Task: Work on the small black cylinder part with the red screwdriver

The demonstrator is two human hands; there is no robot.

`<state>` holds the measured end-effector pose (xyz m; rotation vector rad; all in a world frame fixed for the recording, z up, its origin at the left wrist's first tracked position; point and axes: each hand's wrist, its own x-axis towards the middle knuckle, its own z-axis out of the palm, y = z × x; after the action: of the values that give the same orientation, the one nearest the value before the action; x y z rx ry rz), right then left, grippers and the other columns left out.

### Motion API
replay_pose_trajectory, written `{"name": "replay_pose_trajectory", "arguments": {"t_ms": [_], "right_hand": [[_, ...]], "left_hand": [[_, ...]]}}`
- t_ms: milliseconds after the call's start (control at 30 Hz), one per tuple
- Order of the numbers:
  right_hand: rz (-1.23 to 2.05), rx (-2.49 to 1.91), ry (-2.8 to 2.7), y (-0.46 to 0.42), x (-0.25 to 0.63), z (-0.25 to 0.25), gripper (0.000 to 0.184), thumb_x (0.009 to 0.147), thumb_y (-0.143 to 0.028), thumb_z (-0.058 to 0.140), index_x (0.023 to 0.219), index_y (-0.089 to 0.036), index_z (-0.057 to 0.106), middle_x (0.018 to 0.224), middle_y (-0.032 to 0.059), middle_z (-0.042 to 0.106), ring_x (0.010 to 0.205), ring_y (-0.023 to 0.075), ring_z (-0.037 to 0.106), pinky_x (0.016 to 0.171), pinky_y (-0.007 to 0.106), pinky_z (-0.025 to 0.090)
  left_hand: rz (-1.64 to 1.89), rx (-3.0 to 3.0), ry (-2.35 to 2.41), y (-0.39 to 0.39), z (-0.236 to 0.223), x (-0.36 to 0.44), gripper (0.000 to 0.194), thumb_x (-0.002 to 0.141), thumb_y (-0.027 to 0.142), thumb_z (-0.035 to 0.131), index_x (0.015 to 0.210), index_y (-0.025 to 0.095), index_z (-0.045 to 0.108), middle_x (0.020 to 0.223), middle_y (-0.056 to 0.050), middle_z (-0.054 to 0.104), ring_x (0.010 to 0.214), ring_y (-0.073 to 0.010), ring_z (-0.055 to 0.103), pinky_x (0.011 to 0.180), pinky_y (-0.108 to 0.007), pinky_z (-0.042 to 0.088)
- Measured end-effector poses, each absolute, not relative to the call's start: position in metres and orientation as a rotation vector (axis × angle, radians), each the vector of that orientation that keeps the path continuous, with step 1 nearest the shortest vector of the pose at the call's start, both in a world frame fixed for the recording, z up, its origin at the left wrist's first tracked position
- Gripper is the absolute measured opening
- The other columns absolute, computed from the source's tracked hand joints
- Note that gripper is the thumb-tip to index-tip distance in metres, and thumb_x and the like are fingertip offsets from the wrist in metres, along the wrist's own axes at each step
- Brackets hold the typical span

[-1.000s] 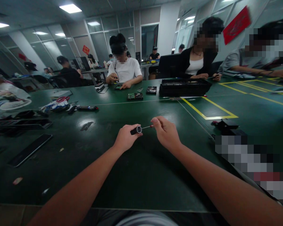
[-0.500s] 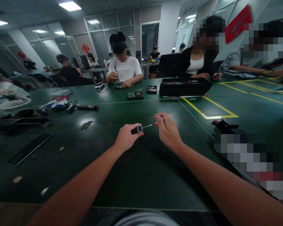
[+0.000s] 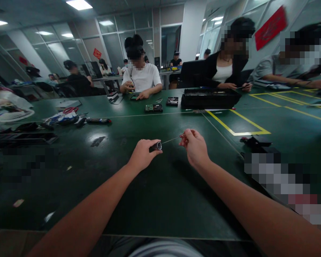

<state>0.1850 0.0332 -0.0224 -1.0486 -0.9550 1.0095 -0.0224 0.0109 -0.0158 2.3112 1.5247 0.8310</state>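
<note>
A short black cylinder like a small flashlight (image 3: 156, 146), with a silver ring round its end, is gripped between the thumb and fingers of my left hand (image 3: 140, 155). That ringed end faces right. My right hand (image 3: 196, 144) is closed on a thin screwdriver (image 3: 171, 140), whose reddish handle is mostly covered by the fingers. Its slim metal shaft points left at the cylinder's ringed end. I cannot tell whether the tip touches the rim or sits inside. Both hands are above the green table (image 3: 155, 203).
Left lie a black pen-shaped tool (image 3: 98, 121), red-handled scissors (image 3: 71, 110) and a pile of small parts. Ahead are a circuit board (image 3: 153, 107), a hard drive (image 3: 172, 101) and a long black casing (image 3: 210, 99). Co-workers sit across the table. Black parts (image 3: 258, 141) lie right.
My right hand has shifted a little to the right, drawing the screwdriver's handle away from the cylinder. The cylinder has turned slightly, its ringed end facing more to the right.
</note>
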Motion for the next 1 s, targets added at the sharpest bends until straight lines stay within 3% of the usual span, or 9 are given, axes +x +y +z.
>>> {"name": "replay_pose_trajectory", "arguments": {"t_ms": [167, 333, 667, 1000], "right_hand": [[0.969, -1.041, -1.095, 0.027, 0.182, -0.021, 0.023, 0.091, -0.046, 0.057, 0.091, -0.023, 0.058, 0.076, -0.0008, 0.060, 0.064, 0.0141, 0.057, 0.063, 0.030, 0.053], [0.945, -1.064, -1.201, 0.022, 0.181, -0.018, 0.025, 0.092, -0.047, 0.057, 0.094, -0.022, 0.059, 0.081, 0.0011, 0.065, 0.069, 0.0155, 0.061, 0.066, 0.032, 0.053], [0.920, -1.072, -1.212, 0.017, 0.180, -0.013, 0.024, 0.092, -0.045, 0.058, 0.094, -0.021, 0.060, 0.080, 0.0019, 0.067, 0.067, 0.0155, 0.062, 0.065, 0.033, 0.053], [0.649, -1.319, -1.315, 0.014, 0.185, -0.008, 0.041, 0.088, -0.060, 0.063, 0.083, -0.020, 0.065, 0.065, 0.0016, 0.065, 0.056, 0.0157, 0.056, 0.053, 0.030, 0.040]], "left_hand": [[0.839, 2.280, 1.539, 0.009, -0.015, -0.022, 0.040, 0.088, 0.032, 0.075, 0.128, 0.027, 0.069, 0.103, -0.004, 0.073, 0.098, -0.0243, 0.061, 0.095, -0.041, 0.046], [0.853, 2.246, 1.537, 0.007, -0.012, -0.020, 0.038, 0.087, 0.030, 0.075, 0.125, 0.028, 0.070, 0.114, -0.004, 0.074, 0.102, -0.0247, 0.062, 0.096, -0.042, 0.046], [0.882, 2.209, 1.548, 0.008, -0.018, -0.022, 0.040, 0.086, 0.033, 0.077, 0.125, 0.030, 0.070, 0.113, -0.003, 0.074, 0.101, -0.0242, 0.063, 0.092, -0.040, 0.047], [0.903, 2.175, 1.592, 0.008, -0.018, -0.023, 0.037, 0.086, 0.036, 0.077, 0.122, 0.031, 0.072, 0.105, -0.004, 0.073, 0.094, -0.0237, 0.063, 0.090, -0.039, 0.048]]}}
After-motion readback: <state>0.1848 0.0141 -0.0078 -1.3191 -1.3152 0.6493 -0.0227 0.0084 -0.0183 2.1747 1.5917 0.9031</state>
